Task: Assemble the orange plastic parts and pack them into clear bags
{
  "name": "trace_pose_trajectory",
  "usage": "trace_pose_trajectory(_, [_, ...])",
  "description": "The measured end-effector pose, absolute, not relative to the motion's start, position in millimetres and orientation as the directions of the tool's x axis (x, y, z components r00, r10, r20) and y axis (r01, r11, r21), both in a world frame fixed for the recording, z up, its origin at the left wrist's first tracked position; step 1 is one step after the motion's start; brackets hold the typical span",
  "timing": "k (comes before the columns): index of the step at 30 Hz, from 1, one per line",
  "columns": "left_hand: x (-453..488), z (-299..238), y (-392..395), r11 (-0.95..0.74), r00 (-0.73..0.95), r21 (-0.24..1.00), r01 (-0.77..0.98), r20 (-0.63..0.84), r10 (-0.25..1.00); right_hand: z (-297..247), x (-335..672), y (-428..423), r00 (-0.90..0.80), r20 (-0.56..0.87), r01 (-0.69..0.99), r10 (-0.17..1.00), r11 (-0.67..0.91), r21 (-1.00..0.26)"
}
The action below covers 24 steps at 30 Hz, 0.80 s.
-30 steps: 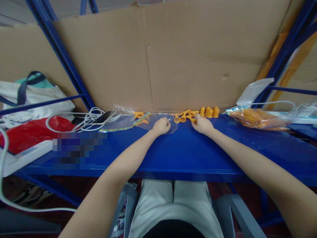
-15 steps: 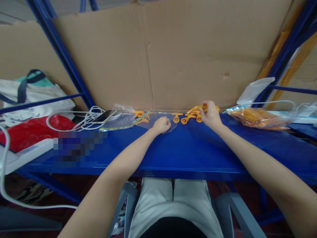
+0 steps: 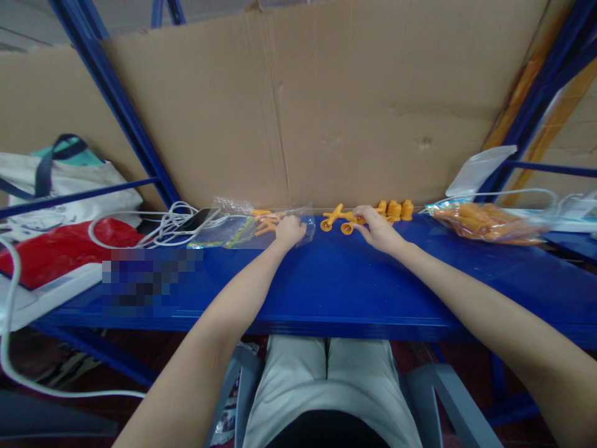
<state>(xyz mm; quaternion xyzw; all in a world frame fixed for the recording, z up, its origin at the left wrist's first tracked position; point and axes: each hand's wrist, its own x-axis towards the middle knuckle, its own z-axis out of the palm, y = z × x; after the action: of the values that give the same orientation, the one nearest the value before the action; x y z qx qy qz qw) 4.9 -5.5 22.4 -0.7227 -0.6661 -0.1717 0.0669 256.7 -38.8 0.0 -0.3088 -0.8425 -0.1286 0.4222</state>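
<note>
My left hand (image 3: 290,231) is closed on the edge of a clear plastic zip bag (image 3: 305,214), which lies on the blue table. Several orange plastic pieces (image 3: 267,223) show inside the bag, left of the hand. My right hand (image 3: 377,231) is among loose orange plastic parts, thumb and fingers closed around one orange part (image 3: 360,219), mostly hidden by the fingers. Just left of it lie an orange part with a round cup and a stem (image 3: 332,218) and another round cup (image 3: 346,228). Several orange knob-like pieces (image 3: 394,210) stand behind the right hand.
A filled clear bag of orange pieces (image 3: 487,223) lies at the right. To the left are a coiled white cable (image 3: 172,227), a phone (image 3: 198,219), a red bag (image 3: 107,235) and a cloth tote (image 3: 69,180). Cardboard (image 3: 349,112) walls the table's back.
My right hand has moved left and slightly down, uncovering the orange pieces at the right. My left hand has shifted a little left with the bag's edge. One cupped part has turned.
</note>
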Motion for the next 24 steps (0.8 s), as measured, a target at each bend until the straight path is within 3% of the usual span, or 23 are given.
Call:
trace_pose_trajectory(4, [4.5,15.0,-1.4,-0.189,0.132,0.133,0.973,0.352,0.927,-3.9,251.4,-37.8,-0.481,0.811,0.593,0.334,0.805,0.02])
trace_pose_trajectory(12, [20.2,-2.0,9.6,-0.495,0.43,0.137,0.858,0.334,0.839,-0.3,248.8,-42.7,-0.492,0.798,0.631,0.348,0.774,0.052])
trace_pose_trajectory(19, [43.6,4.7,10.6,-0.614,0.591,0.006,0.789,0.263,0.762,8.2,258.2,-46.7,-0.432,0.842,0.674,0.325,0.736,0.062])
trace_pose_trajectory(24, [68.0,9.9,7.3,-0.631,0.621,-0.017,0.776,0.204,0.757,9.4,260.1,-47.4,-0.44,0.828,0.682,0.349,0.73,0.055])
